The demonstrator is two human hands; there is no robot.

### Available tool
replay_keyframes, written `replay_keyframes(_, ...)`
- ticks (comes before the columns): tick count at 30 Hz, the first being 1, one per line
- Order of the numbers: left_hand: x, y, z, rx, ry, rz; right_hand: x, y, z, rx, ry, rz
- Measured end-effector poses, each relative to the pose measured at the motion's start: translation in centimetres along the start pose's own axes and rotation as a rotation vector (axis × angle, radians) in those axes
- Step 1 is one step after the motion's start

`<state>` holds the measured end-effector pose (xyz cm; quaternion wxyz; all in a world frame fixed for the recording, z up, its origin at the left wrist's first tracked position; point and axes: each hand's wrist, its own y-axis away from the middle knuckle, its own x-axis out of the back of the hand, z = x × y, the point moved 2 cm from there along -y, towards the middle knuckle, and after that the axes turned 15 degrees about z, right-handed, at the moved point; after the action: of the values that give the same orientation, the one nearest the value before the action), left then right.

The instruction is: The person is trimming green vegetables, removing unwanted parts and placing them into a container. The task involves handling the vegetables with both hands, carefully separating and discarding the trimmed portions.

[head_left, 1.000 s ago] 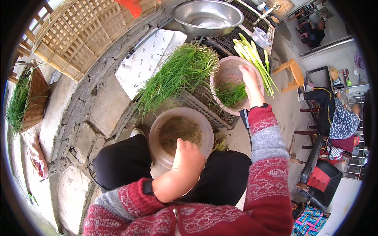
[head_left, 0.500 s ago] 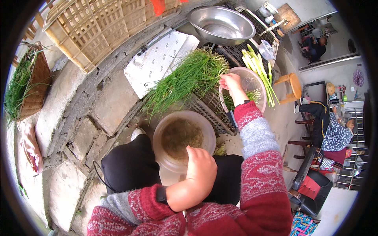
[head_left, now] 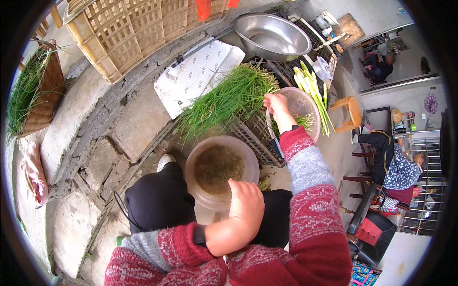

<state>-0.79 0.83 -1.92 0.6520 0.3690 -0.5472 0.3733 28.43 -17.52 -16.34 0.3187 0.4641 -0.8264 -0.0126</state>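
My right hand [head_left: 276,103] reaches forward over the rim of a pale pink plastic basket [head_left: 311,108]. Its fingers are pinched together at the root ends of a big heap of green chives [head_left: 222,94]. More chives [head_left: 302,123] lie inside the basket. Nearer to me, my left hand [head_left: 246,204] is held with curled fingers close to the near rim of a round plastic basin [head_left: 191,164]. Murky brownish water with bits in it [head_left: 217,167] fills the basin. Whether the left fingers hold anything is hidden.
The chives lie across a dark plastic crate [head_left: 252,136] and a white board [head_left: 191,78]. Behind stands a steel basin [head_left: 273,37]. Green-white stalks [head_left: 312,88], a wooden stool [head_left: 347,113] and a seated person [head_left: 398,164] are to the right. A woven basket [head_left: 138,28] stands far left.
The view has shifted slightly. My right hand has drawn back a little toward the chives' root ends; my left hand stays curled in nearly the same place.
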Motion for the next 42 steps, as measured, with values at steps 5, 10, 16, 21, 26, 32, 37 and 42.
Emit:
replay_keyframes(5, 0.3, -0.1, -0.1, -0.024, 0.034, -0.077, 0.1, -0.1, -5.1, 0.233, -0.253, -0.09)
replay_keyframes(10, 0.5, 0.4, -0.9, 0.022, 0.004, 0.116, -3.4, -1.6, -5.9, -0.078, -0.26, -0.196)
replay_keyframes(16, 0.6, 0.4, -1.6, 0.022, 0.012, 0.021, -6.0, -3.5, -5.6, 0.064, 0.168, 0.068)
replay_keyframes(21, 0.9, 0.4, -2.2, 0.022, 0.009, -0.011, -6.5, -4.6, -5.2, 0.248, 0.376, 0.269)
replay_keyframes(26, 1.1, 0.6, -1.8, -0.004, 0.015, -0.02, -6.2, -4.9, -3.7, 0.067, 0.019, 0.235)
replay_keyframes(32, 1.0, 0.7, -0.7, -0.065, 0.067, -0.124, -3.9, -1.3, -3.7, 0.322, -0.221, 0.166)
replay_keyframes(37, 1.1, 1.1, 0.0, -0.121, 0.055, -0.164, -2.0, 1.0, -3.9, 0.127, -0.543, -0.08)
replay_keyframes(42, 1.1, 1.3, 0.7, -0.163, 0.085, -0.21, -1.3, 2.1, -4.1, -0.121, -0.711, -0.226)
